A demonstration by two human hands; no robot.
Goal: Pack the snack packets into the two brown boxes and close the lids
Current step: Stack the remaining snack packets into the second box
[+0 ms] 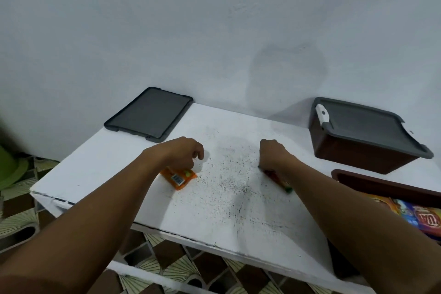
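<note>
The left hand (181, 151) has its fingers pinching a flat orange packet (179, 177), and the right hand (274, 154) pinches a red packet (278, 179). A loose grey plastic lid (149, 112) and a lidded brown box (353, 150) flank them.

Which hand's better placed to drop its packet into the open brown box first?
Right. The right hand grips the red packet close beside the open brown box; the left hand, pinching the orange packet, sits farther across the table.

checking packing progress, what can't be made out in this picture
Head view:
- open brown box: cut by right edge, fill unknown
- closed brown box: grey lid hides contents
- red packet: under right hand, label and grip unclear
- orange packet: left hand covers its top, grip unclear
</note>
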